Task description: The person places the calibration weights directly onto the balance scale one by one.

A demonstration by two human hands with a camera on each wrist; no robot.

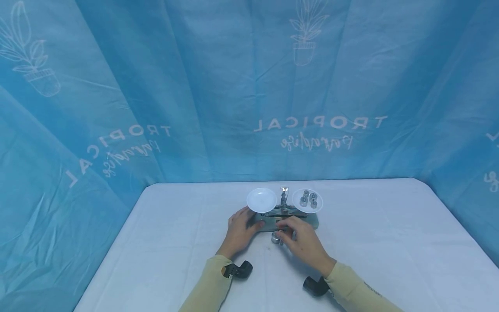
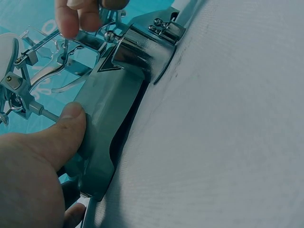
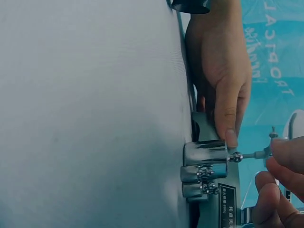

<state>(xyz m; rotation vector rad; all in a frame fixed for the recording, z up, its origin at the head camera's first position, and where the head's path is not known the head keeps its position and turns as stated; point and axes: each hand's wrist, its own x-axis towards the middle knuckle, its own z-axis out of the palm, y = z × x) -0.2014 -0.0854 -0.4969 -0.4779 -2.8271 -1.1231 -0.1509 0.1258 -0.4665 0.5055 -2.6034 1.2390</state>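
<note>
A balance scale with a green base and two white pans stands on the table. My left hand grips the left end of its base, thumb on the front face. The left pan is bare; the right pan bears several metal weights. My right hand has its fingers bent at the scale's beam, thumb and forefinger close together. I cannot tell whether they pinch a part of it. A large metal weight and two small ones stand before the base.
White cloth covers the table. Blue printed curtains hang behind it and at both sides. On each wrist sits a black camera mount.
</note>
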